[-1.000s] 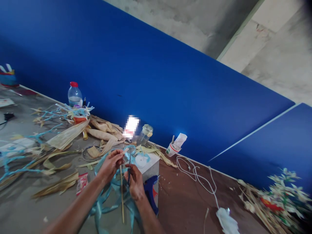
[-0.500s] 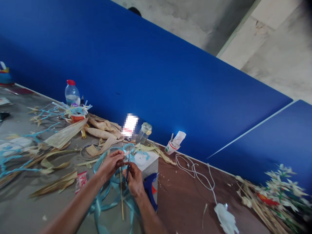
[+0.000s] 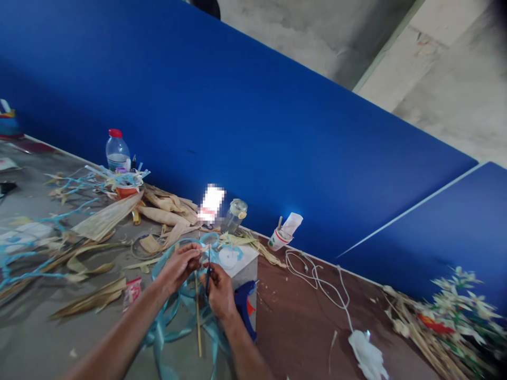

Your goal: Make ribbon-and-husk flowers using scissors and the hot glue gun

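My left hand (image 3: 184, 266) is closed in a pinch on a small pale piece (image 3: 204, 248), too small to make out in kind. Close to its right, my right hand (image 3: 221, 293) is wrapped round dark-handled scissors (image 3: 208, 279), whose blades point up beside the pale piece. Whether the blades touch it I cannot tell. Under both hands lies a loose heap of light-blue ribbon (image 3: 159, 338). A thin wooden stick (image 3: 198, 322) rests upon it, its upper end near my left fingers. A blue glue gun (image 3: 244, 309) lies just right of my right wrist.
Dried corn husks (image 3: 166, 215) and blue-stemmed flowers (image 3: 75, 184) spread over the left side. A bottle (image 3: 117, 150), a glass jar (image 3: 234, 215) and a paper cup (image 3: 279, 238) stand along the blue partition (image 3: 277, 137). A white cable (image 3: 325, 285) and white flowers (image 3: 459, 301) lie rightward.
Both hands stay almost in place, with the scissors and pale piece still held. Behind the partition's top edge, a dark rounded shape has shifted left and shows larger.
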The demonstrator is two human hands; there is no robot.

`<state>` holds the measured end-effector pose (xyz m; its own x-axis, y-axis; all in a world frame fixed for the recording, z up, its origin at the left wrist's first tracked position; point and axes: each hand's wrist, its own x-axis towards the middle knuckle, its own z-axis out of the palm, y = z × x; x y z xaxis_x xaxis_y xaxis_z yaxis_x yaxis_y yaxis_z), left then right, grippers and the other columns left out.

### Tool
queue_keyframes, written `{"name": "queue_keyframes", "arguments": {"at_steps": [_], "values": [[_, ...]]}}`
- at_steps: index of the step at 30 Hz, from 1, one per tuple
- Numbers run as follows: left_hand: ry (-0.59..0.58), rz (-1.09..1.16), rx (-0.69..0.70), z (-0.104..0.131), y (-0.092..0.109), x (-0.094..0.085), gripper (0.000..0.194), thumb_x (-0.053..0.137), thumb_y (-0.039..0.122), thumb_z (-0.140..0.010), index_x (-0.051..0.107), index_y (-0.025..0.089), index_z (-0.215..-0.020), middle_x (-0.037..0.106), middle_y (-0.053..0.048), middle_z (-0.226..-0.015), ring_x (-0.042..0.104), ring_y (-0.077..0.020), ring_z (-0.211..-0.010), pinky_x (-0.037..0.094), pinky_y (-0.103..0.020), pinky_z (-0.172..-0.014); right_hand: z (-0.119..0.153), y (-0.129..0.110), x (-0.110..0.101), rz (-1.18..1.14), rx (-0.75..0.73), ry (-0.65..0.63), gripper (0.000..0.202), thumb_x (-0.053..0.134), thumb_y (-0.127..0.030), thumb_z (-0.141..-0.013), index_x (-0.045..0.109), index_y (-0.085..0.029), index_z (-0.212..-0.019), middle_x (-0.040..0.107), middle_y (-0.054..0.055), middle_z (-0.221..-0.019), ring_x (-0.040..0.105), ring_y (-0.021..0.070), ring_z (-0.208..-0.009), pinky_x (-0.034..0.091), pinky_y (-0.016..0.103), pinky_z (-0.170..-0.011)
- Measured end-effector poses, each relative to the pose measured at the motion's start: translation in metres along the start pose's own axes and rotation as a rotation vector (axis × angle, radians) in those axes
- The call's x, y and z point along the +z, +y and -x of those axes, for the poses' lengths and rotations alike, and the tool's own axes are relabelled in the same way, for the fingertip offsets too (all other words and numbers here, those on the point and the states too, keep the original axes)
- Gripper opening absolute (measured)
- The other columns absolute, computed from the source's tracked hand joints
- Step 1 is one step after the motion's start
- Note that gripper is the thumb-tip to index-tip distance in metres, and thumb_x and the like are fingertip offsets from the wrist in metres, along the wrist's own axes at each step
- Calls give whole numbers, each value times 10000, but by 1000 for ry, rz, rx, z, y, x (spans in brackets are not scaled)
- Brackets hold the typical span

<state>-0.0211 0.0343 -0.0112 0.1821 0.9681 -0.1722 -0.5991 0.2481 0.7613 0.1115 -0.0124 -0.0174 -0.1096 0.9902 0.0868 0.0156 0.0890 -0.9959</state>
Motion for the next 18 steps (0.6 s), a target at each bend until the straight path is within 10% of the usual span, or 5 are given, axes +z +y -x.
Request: {"name": "queue_keyframes", "arguments": {"at_steps": [18], "values": [[80,243,124,-2,4,2,187,762,143,-633,644,151,-777,497,75,-492,418,-33,-423,466,-186,-526,1,9,-2,268,-41,-29,267,554,-274,-782,622,-144,-1004,605,4,-685,525,128,-575,416,227,-555]]}}
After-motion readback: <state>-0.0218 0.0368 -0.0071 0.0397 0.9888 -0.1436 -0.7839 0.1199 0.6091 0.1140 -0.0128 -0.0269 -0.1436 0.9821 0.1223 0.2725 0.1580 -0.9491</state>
